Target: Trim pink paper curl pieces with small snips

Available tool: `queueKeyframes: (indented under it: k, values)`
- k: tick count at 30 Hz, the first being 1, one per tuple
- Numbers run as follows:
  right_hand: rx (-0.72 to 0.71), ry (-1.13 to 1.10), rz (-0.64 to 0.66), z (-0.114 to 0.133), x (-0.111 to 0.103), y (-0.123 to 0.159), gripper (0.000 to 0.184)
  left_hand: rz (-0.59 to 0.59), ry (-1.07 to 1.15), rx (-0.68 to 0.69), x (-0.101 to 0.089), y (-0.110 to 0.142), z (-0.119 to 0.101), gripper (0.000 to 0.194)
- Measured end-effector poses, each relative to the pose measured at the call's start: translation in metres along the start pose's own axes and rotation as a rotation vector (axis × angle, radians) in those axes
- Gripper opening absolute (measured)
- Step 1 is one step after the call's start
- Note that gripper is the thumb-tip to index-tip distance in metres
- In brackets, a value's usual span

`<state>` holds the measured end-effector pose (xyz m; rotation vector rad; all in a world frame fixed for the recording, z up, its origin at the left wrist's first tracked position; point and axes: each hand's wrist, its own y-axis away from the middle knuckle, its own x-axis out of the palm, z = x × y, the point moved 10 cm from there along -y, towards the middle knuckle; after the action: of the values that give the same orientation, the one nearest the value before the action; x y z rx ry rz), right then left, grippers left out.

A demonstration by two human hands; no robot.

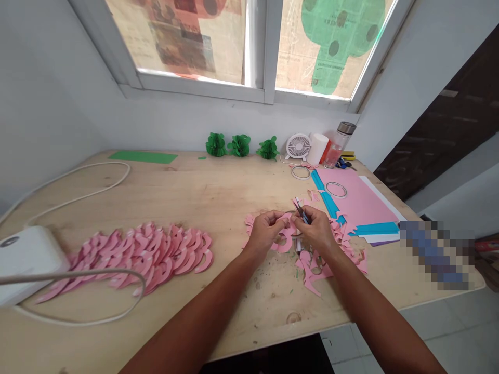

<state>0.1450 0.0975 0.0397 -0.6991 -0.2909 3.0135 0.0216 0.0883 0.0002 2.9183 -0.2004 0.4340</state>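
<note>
My left hand [268,228] pinches a curved pink paper cutout [284,243] between thumb and fingers. Close beside it, my right hand [315,227] is closed around a slim dark tool, which looks like a pair of scissors [302,213]; its fingertips also meet the paper's edge. Pink paper scraps [312,278] lie under and around both hands, along with tiny green bits. A roll of tape and a white-and-dark stick-like item [298,245] are partly hidden beneath the hands. To the left spreads a large heap of curved pink paper pieces [156,254].
Three green paper balls [239,146] stand along the wall near a small white fan [298,146] and a glass bottle [338,148]. Pink sheets [362,200] bear a tape ring [336,190] at right. A white box [29,259] and cable [86,195] occupy the left.
</note>
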Motion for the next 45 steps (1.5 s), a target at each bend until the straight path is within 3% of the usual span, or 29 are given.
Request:
queueKeyframes:
  k: [28, 45]
  values:
    - [-0.041, 0.084, 0.009, 0.009, 0.003, 0.005, 0.013, -0.073, 0.020, 0.046, -0.005, -0.002, -0.001, 0.018]
    - [-0.032, -0.007, 0.031, 0.011, 0.006, 0.006, 0.023, -0.142, -0.024, 0.051, -0.013, -0.002, -0.001, 0.025]
